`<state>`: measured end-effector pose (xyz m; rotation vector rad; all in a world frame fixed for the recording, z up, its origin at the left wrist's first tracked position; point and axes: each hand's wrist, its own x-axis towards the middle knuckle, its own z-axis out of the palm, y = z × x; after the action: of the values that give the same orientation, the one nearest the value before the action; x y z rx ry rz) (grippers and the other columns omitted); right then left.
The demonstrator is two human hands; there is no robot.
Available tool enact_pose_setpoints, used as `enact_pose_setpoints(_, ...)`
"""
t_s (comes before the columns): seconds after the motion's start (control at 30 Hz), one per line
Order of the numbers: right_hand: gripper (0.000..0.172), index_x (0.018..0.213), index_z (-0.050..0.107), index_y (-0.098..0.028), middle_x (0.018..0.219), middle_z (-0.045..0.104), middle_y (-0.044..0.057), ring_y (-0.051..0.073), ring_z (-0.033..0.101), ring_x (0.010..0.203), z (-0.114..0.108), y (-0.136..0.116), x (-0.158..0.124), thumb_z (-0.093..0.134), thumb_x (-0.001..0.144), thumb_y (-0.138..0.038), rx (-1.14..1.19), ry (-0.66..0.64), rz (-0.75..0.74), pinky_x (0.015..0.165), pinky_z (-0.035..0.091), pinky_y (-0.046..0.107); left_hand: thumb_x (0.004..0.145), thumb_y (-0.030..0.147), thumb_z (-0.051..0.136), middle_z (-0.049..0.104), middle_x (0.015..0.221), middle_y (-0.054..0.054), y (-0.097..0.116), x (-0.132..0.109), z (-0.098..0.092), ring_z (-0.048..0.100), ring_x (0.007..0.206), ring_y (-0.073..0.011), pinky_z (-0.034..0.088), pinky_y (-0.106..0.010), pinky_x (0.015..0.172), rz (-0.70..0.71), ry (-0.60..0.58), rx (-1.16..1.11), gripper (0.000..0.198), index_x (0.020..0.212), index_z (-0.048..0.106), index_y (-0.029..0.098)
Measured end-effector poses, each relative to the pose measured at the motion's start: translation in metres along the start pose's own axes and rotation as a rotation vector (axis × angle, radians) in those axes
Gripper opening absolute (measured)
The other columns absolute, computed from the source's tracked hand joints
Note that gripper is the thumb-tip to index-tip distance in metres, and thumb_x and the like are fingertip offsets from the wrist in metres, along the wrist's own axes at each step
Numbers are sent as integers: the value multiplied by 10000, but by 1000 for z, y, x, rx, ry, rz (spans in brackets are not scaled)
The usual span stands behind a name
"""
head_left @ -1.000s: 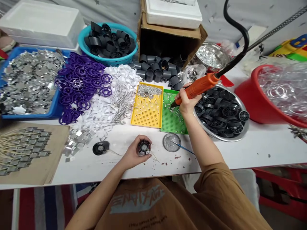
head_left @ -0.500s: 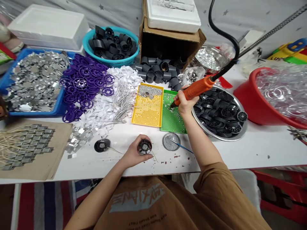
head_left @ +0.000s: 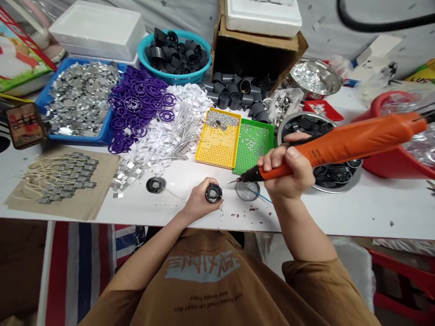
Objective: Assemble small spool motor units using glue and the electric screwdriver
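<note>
My left hand (head_left: 201,200) is wrapped round a small round black plastic housing (head_left: 214,193), its open face turned up, near the table's front edge. In my right hand (head_left: 291,170) is an orange electric screwdriver (head_left: 353,144), tilted, with its black nose and thin bit pointing left toward the housing. The bit's tip is apart from the housing; something tiny may sit on it, too small to tell. Below the screwdriver's nose stands a clear round dish (head_left: 247,190) of greyish stuff, with a thin blue stick (head_left: 263,198) resting in it. A second black housing (head_left: 156,184) with a pale wire lies to the left.
Behind my hands are a yellow perforated tray (head_left: 217,148) and a green tray (head_left: 252,140) of small screws. Purple plastic rings (head_left: 139,102) and white pieces (head_left: 190,102) are heaped left. A metal bowl (head_left: 335,188) of black parts and a red tub (head_left: 377,106) stand right.
My right hand has lifted the screwdriver off the green tray and brought it nearer to me, its bit now beside the housing. My left hand still holds the housing. The view has shifted.
</note>
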<state>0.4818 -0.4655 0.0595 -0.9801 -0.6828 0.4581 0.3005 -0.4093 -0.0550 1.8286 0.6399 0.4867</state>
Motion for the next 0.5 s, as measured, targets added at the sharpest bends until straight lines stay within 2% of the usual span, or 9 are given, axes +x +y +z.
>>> enact_pose_setpoints(0.17, 202, 857, 531, -230, 459, 473, -99, 93, 449, 373, 10, 1, -30, 653, 705, -284, 127, -58, 117, 438, 460, 250, 675, 175, 680, 600, 879, 14, 3, -8, 1, 590, 797, -141, 455, -245, 740, 19, -2, 50, 339, 961, 501, 215)
enact_pose_setpoints(0.5, 190, 802, 520, -233, 465, 488, -90, 107, 448, 378, 14, 10, -46, 666, 693, -285, 131, -69, 170, 449, 481, 289, 669, 213, 682, 611, 870, 14, 9, -16, 2, 597, 772, -137, 464, -235, 709, -9, -3, 63, 338, 956, 504, 213)
